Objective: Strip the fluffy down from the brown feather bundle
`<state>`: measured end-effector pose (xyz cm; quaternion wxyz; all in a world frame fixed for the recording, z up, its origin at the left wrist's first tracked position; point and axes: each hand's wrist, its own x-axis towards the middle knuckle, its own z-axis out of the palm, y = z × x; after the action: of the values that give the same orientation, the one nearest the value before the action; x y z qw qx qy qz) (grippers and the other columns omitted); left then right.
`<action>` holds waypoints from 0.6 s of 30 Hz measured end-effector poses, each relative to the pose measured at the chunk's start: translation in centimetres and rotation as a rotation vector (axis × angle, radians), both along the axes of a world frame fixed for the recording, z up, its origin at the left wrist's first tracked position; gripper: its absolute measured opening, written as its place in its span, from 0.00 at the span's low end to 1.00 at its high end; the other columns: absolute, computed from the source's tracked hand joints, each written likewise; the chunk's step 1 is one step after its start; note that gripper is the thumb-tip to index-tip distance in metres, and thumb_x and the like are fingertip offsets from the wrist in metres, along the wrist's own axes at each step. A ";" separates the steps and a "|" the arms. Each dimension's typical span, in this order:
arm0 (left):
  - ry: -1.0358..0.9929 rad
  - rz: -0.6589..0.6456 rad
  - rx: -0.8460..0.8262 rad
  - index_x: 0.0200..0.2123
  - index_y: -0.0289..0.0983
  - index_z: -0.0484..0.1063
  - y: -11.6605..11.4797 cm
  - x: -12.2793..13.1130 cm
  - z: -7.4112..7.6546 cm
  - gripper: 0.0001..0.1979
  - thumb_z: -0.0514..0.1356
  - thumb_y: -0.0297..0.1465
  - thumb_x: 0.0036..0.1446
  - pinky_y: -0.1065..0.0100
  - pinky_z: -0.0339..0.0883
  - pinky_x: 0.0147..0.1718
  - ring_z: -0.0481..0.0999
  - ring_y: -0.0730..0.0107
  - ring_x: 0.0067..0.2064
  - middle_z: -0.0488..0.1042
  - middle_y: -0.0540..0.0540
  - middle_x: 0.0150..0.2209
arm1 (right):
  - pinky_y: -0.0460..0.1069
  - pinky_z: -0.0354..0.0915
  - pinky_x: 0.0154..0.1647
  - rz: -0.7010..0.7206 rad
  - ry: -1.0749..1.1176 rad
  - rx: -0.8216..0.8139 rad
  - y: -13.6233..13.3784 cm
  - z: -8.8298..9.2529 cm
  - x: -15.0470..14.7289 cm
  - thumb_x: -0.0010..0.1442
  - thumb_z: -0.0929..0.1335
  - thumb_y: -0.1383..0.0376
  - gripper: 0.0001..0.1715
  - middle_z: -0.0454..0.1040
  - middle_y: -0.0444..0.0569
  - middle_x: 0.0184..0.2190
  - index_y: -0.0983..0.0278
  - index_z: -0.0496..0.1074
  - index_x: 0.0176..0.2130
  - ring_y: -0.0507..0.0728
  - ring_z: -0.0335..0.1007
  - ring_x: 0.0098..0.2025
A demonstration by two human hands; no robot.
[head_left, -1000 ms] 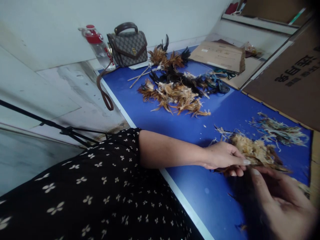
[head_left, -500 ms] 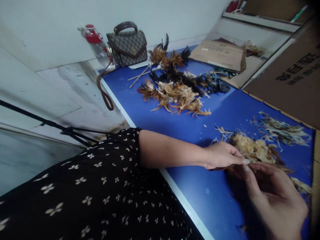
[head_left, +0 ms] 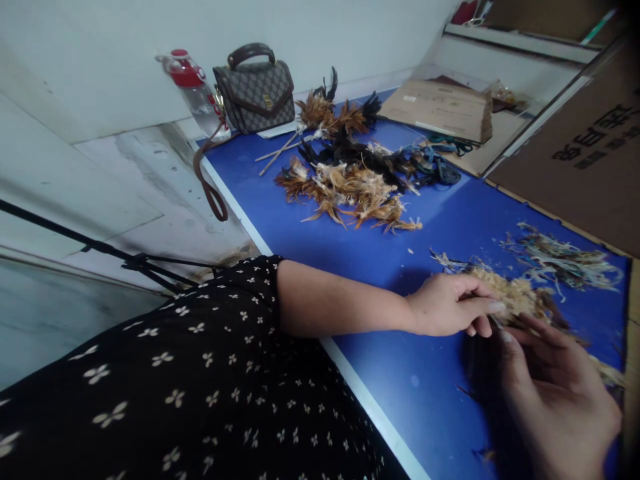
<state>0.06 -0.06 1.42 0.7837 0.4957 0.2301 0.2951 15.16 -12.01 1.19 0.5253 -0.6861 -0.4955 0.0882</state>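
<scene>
My left hand (head_left: 447, 305) is closed in a pinch over the blue table. Between its fingers a thin, dark feather (head_left: 495, 322) shows, mostly covered by the fingers. My right hand (head_left: 560, 393) faces it from the lower right, thumb and forefinger closed on the feather's other end, its remaining fingers curled. Just behind both hands lies a fluffy cream and brown feather pile (head_left: 515, 293), partly hidden by them. Farther right, a heap of pale, stringy strips (head_left: 570, 259) rests on the table.
Brown feather bunches (head_left: 355, 190) and black feathers (head_left: 345, 150) lie toward the back. A handbag (head_left: 257, 93) and a red-capped bottle (head_left: 193, 93) stand at the back left. Flat cardboard (head_left: 437, 107) and a large cardboard panel (head_left: 575, 147) border the blue table (head_left: 385, 393).
My left hand has turned and curled more, and the brown feather under its palm no longer shows there. My right hand has shifted slightly right, leaving a small gap between the thumbs.
</scene>
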 end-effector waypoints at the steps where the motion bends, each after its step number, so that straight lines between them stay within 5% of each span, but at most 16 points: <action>1: 0.019 -0.014 0.034 0.47 0.36 0.74 0.0 0.0 -0.2 0.12 0.69 0.38 0.72 0.71 0.72 0.35 0.74 0.80 0.28 0.76 0.56 0.27 | 0.55 0.82 0.55 0.007 -0.019 -0.007 0.0 0.0 0.0 0.60 0.82 0.43 0.41 0.87 0.56 0.46 0.63 0.82 0.63 0.61 0.87 0.42; 7: 0.113 -0.140 0.179 0.47 0.38 0.74 0.0 -0.3 -0.6 0.10 0.66 0.39 0.75 0.70 0.72 0.33 0.74 0.78 0.25 0.76 0.56 0.26 | 0.55 0.82 0.49 -0.024 -0.090 -0.037 -0.4 0.5 -0.4 0.61 0.80 0.41 0.44 0.87 0.56 0.47 0.62 0.81 0.66 0.62 0.86 0.42; 12: 0.192 -0.124 0.286 0.41 0.39 0.73 0.2 -1.0 0.2 0.12 0.67 0.40 0.73 0.71 0.69 0.36 0.74 0.78 0.28 0.74 0.57 0.24 | 0.51 0.80 0.46 -0.037 -0.030 -0.033 -0.5 0.8 -0.7 0.60 0.81 0.41 0.43 0.87 0.56 0.46 0.63 0.82 0.63 0.59 0.85 0.42; 18: 0.208 -0.197 0.230 0.41 0.39 0.73 0.1 -0.8 0.3 0.10 0.69 0.37 0.72 0.71 0.70 0.35 0.74 0.78 0.28 0.74 0.58 0.25 | 0.52 0.81 0.45 -0.071 -0.021 -0.036 -0.9 0.8 -0.7 0.59 0.82 0.41 0.40 0.87 0.58 0.50 0.60 0.84 0.61 0.61 0.85 0.43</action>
<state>-0.74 0.01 1.71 0.7190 0.6301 0.2249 0.1882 14.45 -12.87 1.97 0.5103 -0.7136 -0.4747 0.0711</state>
